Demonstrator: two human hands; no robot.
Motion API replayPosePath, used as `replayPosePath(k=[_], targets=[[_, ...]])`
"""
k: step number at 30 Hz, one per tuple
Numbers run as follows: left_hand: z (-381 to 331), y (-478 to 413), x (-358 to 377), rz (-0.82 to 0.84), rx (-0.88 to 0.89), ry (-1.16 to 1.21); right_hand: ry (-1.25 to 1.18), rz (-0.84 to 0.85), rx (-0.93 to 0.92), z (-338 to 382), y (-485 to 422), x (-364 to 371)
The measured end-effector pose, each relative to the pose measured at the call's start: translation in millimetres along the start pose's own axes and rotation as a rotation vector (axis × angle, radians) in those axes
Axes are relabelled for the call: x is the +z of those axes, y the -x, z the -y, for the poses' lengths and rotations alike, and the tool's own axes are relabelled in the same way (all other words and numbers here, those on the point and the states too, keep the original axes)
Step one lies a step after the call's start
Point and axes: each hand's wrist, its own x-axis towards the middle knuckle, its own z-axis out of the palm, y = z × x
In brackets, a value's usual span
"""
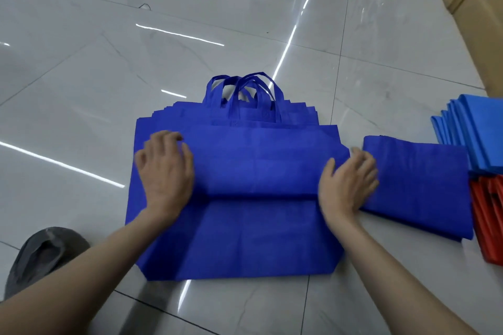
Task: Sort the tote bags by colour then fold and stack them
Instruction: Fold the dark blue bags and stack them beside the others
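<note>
A pile of several dark blue tote bags (245, 236) lies flat on the tiled floor, handles (245, 90) pointing away from me. The top bag's upper part is folded down over its middle, making a fold band (255, 166). My left hand (166, 166) presses flat on the band's left end. My right hand (347, 179) presses on its right end, fingers straight. To the right lies a stack of folded dark blue bags (416, 190). Beyond it sit folded light blue bags (471, 133) and folded red bags (490, 220).
A grey shoe (43, 253) sits at the lower left beside my left forearm. A cardboard box (473, 8) stands at the upper right. Glossy white floor tiles (136, 49) stretch around the bags.
</note>
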Motion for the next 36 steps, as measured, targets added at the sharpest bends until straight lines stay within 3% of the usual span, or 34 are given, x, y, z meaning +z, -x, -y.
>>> replayPosePath(k=[3, 5, 8, 10, 15, 19, 23, 32, 36], targets=[[-32, 13, 21, 0.093, 0.202, 0.066, -0.090, 0.010, -0.440, 43, 40, 19], [-44, 21, 34, 0.318, 0.265, 0.050, -0.040, 0.234, -0.621, 67, 58, 31], [-38, 25, 55, 0.621, 0.216, -0.035, 0.139, 0.555, -0.723, 74, 61, 53], [-29, 31, 69, 0.678, 0.205, -0.091, 0.197, 0.661, -0.714, 68, 57, 63], [-18, 32, 74, 0.671, 0.138, -0.079, 0.296, 0.681, -0.677, 42, 32, 60], [-9, 29, 72, 0.660, 0.141, -0.121, 0.391, 0.651, -0.508, 4, -13, 48], [0, 29, 66, 0.662, 0.132, -0.171, 0.301, 0.699, -0.343, -20, -32, 37], [2, 35, 34, 0.794, 0.150, -0.246, 0.213, 0.512, -0.341, -24, -7, -2], [5, 53, 2, 0.693, 0.255, -0.280, 0.292, 0.421, -0.331, -35, 25, -19]])
